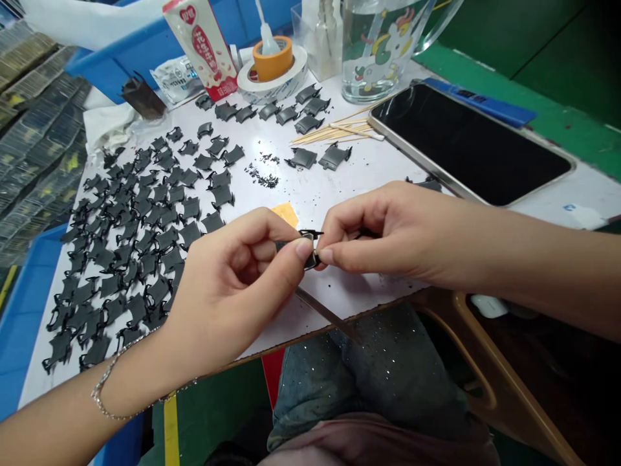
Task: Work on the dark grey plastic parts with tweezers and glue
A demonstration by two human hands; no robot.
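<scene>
Black clip (310,251) pinched between left hand (228,291) and right hand (388,236), both grasping. More clips (191,208) cover white table (310,194).

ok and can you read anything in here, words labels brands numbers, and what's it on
"花生牛奶" (peanut milk), large red characters on the white and red packet
Small print on the clear sachet: too blurred to read
Blue mark on the white sticker: too small to read
</scene>
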